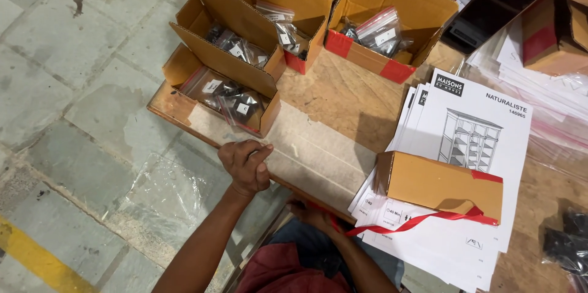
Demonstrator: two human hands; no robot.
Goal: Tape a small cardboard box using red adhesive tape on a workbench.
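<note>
Red plastic tape strip (416, 221) pinched in the right hand (309, 213); left hand (245, 164) curled shut on the wooden counter (343, 94) edge. Tape might twist and stick to itself before reaching the small brown cardboard box (438, 184) just beyond.

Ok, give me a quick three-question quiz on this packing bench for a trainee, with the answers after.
1. True or false: the left hand rests at the near edge of the wooden table.
2. What is the right hand gripping? A) red tape B) a clear bag C) a booklet
3. What lies on the stack of printed booklets, near the person?

Key
1. True; it sits at the table's edge, just below the nearest open carton of small bagged parts.
2. A; the red strip runs from that hand to the closed cardboard box.
3. The closed cardboard box, with red tape on its corner.
</note>
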